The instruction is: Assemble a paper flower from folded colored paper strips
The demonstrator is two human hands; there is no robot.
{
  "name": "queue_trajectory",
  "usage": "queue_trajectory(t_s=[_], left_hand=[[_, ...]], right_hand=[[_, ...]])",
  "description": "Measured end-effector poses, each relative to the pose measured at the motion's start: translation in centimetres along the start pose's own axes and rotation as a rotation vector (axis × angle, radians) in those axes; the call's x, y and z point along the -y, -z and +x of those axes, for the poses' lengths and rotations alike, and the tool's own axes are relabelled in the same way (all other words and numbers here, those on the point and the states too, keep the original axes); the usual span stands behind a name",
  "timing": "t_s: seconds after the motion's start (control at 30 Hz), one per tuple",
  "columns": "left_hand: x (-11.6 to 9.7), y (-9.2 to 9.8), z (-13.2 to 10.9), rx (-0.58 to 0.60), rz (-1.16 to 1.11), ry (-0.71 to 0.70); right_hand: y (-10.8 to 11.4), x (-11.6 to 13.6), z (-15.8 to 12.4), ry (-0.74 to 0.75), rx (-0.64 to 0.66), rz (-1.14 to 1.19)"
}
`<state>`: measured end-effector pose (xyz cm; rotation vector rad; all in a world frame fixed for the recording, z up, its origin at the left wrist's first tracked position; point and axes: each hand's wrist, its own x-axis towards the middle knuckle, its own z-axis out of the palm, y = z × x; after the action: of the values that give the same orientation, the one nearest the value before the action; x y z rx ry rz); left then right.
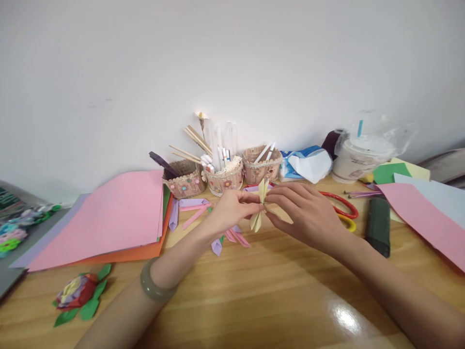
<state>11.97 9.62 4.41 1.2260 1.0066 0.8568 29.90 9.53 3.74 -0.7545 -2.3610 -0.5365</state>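
Between my two hands, above the middle of the table, is a pale yellow folded paper piece (256, 222) with pointed ends flaring up and down from a narrow waist. My left hand (232, 208) pinches its waist from the left, thumb and finger closed on it. From the right, my right hand (308, 208) holds the same piece with its fingertips. Folded purple and pink paper strips (238, 237) lie on the table behind and below my left hand. Scissors with red and yellow handles (348, 206) lie just beyond my right hand, partly hidden by it.
Coloured paper sheets (109, 213) are stacked at left, with more pink paper (421, 213) at right. A folded paper flower (78, 293) lies front left. Decorated baskets (185, 182), a tissue pack (290, 169) and a lidded cup (358, 157) line the wall. A dark green cylinder-like object (378, 225) lies right.
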Motion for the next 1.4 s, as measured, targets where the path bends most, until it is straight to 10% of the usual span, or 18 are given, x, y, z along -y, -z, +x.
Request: queue_trajectory(t_s=[0.43,1.4], left_hand=[[-0.2,0.3,0.2,-0.06,0.165,0.003],[-0.8,-0.9,-0.9,0.039,-0.064,0.112]], right_hand=[[-0.4,-1.5,-1.3,-0.125,0.223,0.363],[0.1,0.3,0.4,-0.62,0.048,0.858]])
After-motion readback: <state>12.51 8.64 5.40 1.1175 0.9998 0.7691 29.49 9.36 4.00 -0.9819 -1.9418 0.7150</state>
